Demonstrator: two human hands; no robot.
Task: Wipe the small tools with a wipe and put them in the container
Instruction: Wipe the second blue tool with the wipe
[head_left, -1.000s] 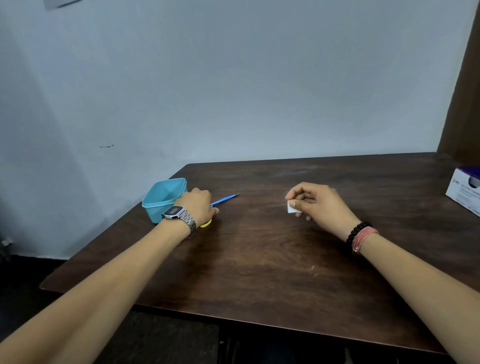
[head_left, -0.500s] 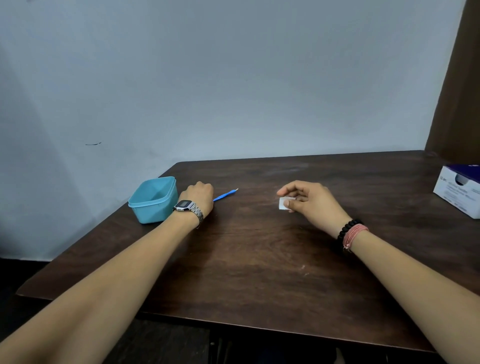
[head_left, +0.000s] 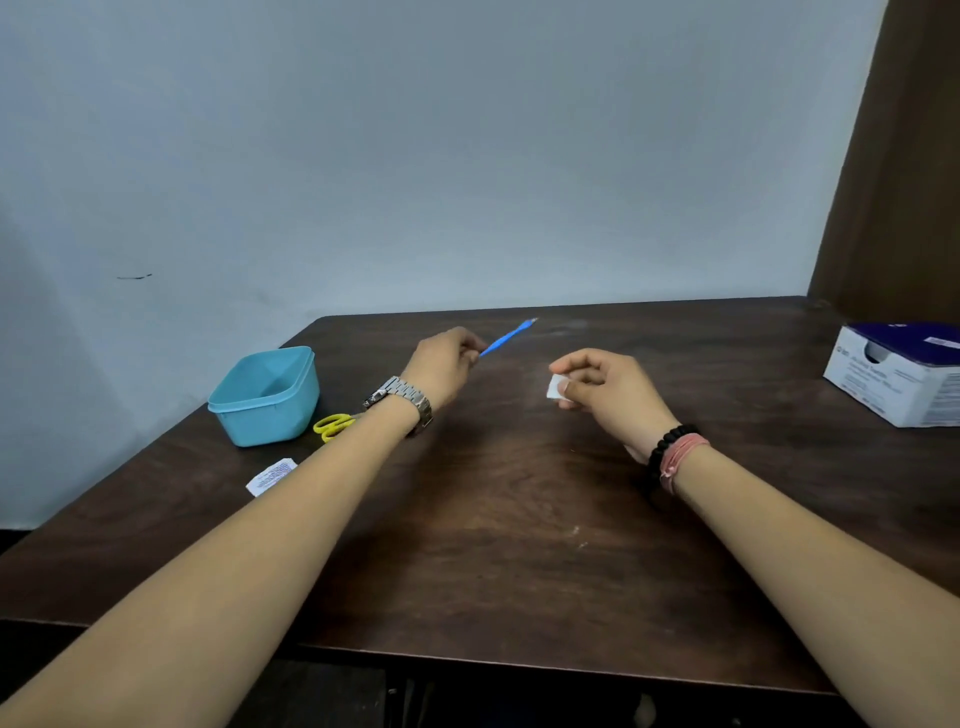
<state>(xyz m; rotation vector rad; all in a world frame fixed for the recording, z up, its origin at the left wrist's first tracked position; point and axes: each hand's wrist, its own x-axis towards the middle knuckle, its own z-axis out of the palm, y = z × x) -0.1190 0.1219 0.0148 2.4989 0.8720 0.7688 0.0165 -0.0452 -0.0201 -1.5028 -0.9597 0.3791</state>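
My left hand (head_left: 441, 361) pinches one end of a thin blue tool (head_left: 506, 339) and holds it above the table, its tip pointing up and to the right. A small folded white wipe (head_left: 555, 387) is pinched in my right hand (head_left: 602, 387), a short way right of the tool. The open turquoise container (head_left: 265, 397) stands on the table's left side. Small yellow-handled scissors (head_left: 332, 425) lie just right of it, partly hidden by my left forearm.
A torn white wipe packet (head_left: 271, 476) lies near the left edge of the dark wooden table (head_left: 519, 545). A white and purple box (head_left: 901, 374) sits at the far right. A pale wall stands behind the table.
My left hand has lifted the blue tool off the table and moved right toward my right hand, uncovering the yellow scissors and the packet. The right hand keeps holding the wipe.
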